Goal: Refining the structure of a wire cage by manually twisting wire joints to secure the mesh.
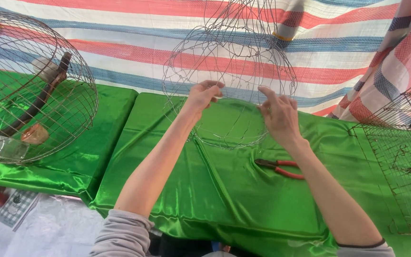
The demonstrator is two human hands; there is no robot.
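Note:
A half-built wire cage frame (229,62), thin grey wire bent into a dome of loops, stands on the green satin cloth (205,190) in the middle of the head view. My left hand (203,95) pinches a wire on its left lower ring. On the right side of the same ring, my right hand (279,114) grips the wire with its fingers curled. Red-handled pliers (281,168) lie on the cloth just below my right wrist, untouched.
A finished round wire cage (29,90) with a wooden perch, a small cup and a clear jar inside lies at the left. Flat wire mesh panels (400,157) rest at the right. A striped red, white and blue tarp (134,47) hangs behind.

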